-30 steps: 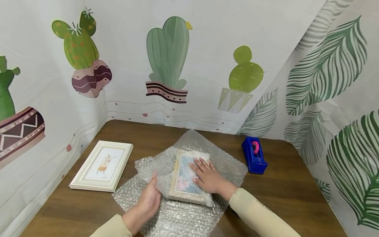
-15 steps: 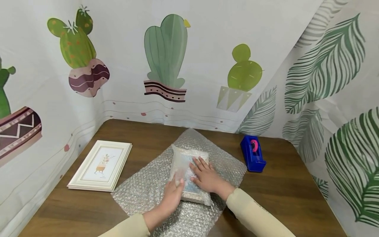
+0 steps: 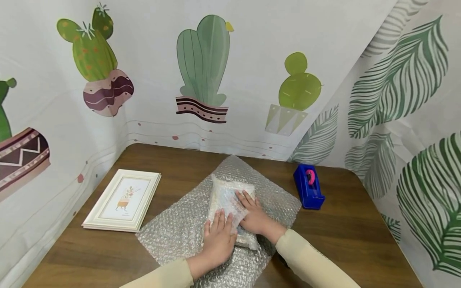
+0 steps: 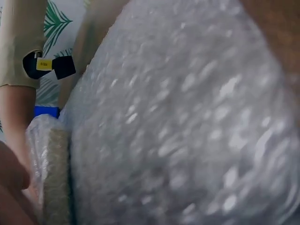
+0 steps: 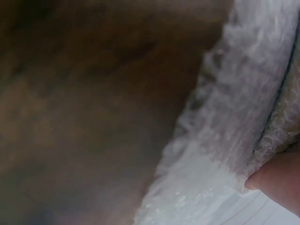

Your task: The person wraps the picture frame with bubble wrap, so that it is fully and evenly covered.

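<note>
A picture frame (image 3: 220,197) with a blue and pink picture lies under a layer of bubble wrap, in the middle of a larger bubble wrap sheet (image 3: 176,224). My left hand (image 3: 219,242) rests flat on its lower left part, fingers straight, over the folded wrap. On the right side of the bundle my right hand (image 3: 255,216) presses with spread fingers. In the left wrist view the wrapped frame's edge (image 4: 57,178) stands beside the loose bubble wrap (image 4: 187,112). The right wrist view shows a fingertip (image 5: 274,180) by the bubble wrap (image 5: 225,122).
A white picture frame (image 3: 122,200) with a potted-plant print lies at the left of the brown wooden table (image 3: 345,224). A blue tape dispenser (image 3: 309,188) with a pink core stands at the right. Patterned cloth (image 3: 252,52) hangs behind the table.
My left hand has moved right, folding the bubble wrap flap over the picture frame, and now lies flat on it. My right hand has stayed on the bundle.
</note>
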`<state>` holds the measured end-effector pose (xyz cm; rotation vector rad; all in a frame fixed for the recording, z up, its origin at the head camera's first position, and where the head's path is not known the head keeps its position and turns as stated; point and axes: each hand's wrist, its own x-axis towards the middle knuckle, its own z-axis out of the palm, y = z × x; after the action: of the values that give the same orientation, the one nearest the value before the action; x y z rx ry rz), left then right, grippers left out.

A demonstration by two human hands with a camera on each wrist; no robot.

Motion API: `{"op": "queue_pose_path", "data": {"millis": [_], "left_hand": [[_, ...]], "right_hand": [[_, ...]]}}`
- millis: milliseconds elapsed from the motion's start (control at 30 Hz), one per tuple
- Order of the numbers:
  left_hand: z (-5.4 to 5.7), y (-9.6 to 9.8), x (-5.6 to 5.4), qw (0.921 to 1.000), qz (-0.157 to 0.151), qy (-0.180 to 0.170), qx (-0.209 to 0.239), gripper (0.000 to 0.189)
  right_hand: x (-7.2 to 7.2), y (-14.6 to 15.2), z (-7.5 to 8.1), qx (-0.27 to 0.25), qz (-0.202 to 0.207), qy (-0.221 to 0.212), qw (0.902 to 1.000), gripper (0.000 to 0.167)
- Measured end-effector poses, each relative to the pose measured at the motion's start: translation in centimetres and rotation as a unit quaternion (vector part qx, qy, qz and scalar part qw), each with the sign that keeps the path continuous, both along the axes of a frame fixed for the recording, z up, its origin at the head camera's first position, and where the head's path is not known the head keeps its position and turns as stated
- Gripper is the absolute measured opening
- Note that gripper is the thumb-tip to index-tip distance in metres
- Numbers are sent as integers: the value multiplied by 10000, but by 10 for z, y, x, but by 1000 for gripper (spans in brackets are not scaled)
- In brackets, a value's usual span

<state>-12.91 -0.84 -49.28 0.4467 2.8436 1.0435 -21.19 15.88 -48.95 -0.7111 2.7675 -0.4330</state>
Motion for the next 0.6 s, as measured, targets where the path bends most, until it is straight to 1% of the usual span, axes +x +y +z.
{"op": "queue_pose_path", "data": {"millis": [67,100,167,200,267,333,367,400,467,533,600], "left_hand": [[2,-2,-2,9994,-238,-246,-71,67],[5,-5,-4,9983,-376,-437,-69,71],[12,-12,-6,9941,-662,-855,-63,77],[16,-16,-8,9915,-819,-1005,-104,77],[24,-24,-10,9879,-1086,-1049,-350,70],[29,-30,-12,9860,-1251,-813,-744,61],[31,-32,-13,9859,-1274,-586,-914,56],[31,-32,-13,9866,-1222,-388,-1011,53],[30,-32,-13,9895,-1027,-63,-1017,50],[25,-28,-11,9928,-777,198,-885,48],[18,-23,-8,9936,-632,417,-833,48]], "right_hand": [[1,2,1,-80,79,-4,9999,55],[1,3,1,-103,137,50,9998,62],[1,3,1,-107,262,80,9996,65],[1,4,1,-103,306,77,9994,66],[2,3,1,-121,335,84,9993,66],[2,3,3,-178,315,47,9993,65],[2,3,3,-159,316,66,9994,66],[2,2,4,-145,273,49,9995,65],[2,2,4,-95,202,22,9997,64],[2,3,3,-113,122,-34,9999,63],[2,4,3,-169,42,-94,9998,61]]}}
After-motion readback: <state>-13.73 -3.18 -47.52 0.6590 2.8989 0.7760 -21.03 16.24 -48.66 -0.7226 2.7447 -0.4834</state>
